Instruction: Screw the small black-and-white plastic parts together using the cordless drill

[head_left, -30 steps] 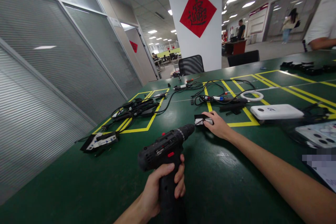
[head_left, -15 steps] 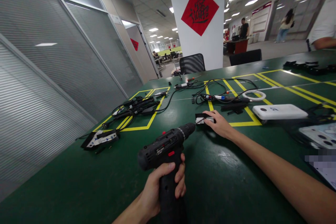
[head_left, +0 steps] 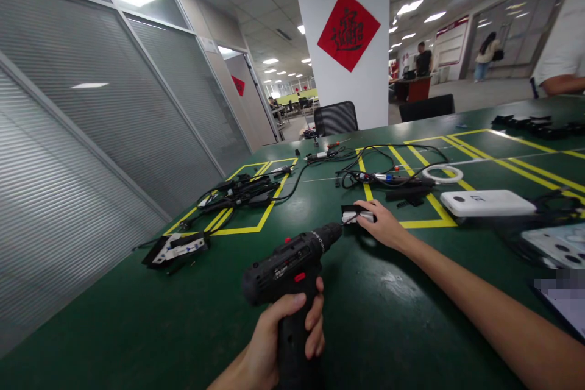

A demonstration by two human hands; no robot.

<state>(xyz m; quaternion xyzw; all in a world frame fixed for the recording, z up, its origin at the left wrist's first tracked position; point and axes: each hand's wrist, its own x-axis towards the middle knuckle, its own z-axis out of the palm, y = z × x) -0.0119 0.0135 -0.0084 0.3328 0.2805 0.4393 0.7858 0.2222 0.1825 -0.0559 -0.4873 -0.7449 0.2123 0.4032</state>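
My left hand (head_left: 283, 338) is wrapped round the grip of a black cordless drill (head_left: 287, 262) with red buttons, held upright near the bottom middle. Its chuck points up and right at a small black and silver part (head_left: 355, 214) lying on the green table (head_left: 137, 317). My right hand (head_left: 382, 225) reaches out across the table and its fingers are closed on that part, holding it down. The drill's thin bit tip sits just at the part's left end.
A black and white bracket (head_left: 173, 248) lies at left. Tangled cables and tools (head_left: 242, 190) fill a yellow-taped box. A white box (head_left: 487, 202), a white ring (head_left: 442, 173) and a grey panel (head_left: 555, 244) lie at right. Another person's arm (head_left: 562, 82) shows far right.
The view has dropped slightly, so everything sits a little lower in frame. Both hands keep the same hold; the drill tip stays at the part.
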